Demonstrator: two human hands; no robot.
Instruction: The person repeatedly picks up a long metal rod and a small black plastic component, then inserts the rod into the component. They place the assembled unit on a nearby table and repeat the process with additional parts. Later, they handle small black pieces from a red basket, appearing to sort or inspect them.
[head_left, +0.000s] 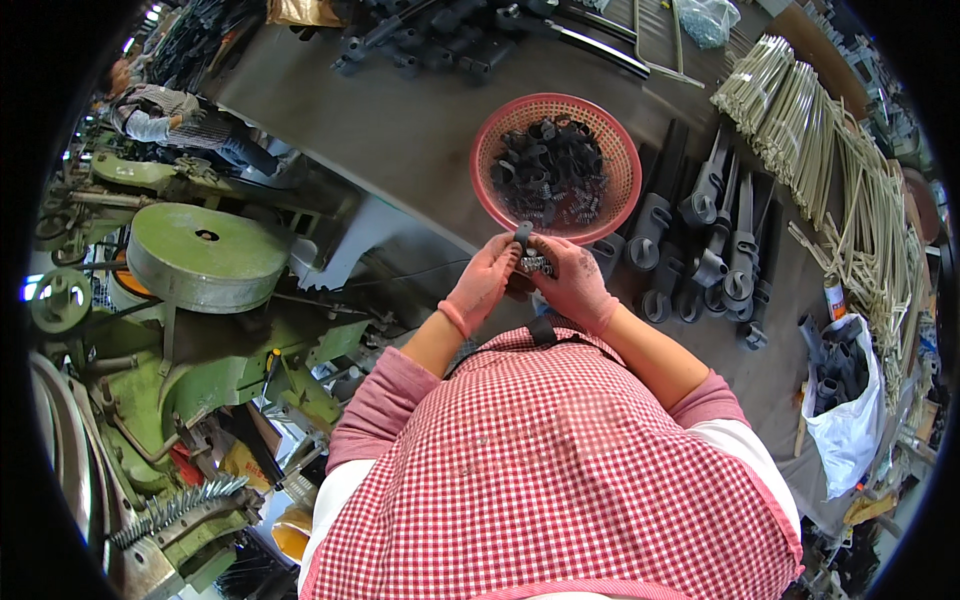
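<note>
My left hand (482,287) and my right hand (577,283), both in thin pinkish gloves, meet in front of my checked apron. Pinched between their fingers is a small black clip (523,233) with a coiled metal spring (533,264) at its lower side. Fingers partly cover it, so its full shape is hidden. Just beyond the hands sits a round pink plastic basket (626,160) with perforated walls. Loose black clips (545,165) and several small springs (585,205) lie inside it.
Black tubes with clamp heads (655,225) lie right of the basket on the dark table (350,125). Pale thin rods (800,130) are bundled farther right, above a white bag (848,430) of black parts. A green machine (205,260) stands left; another person (185,120) is beyond.
</note>
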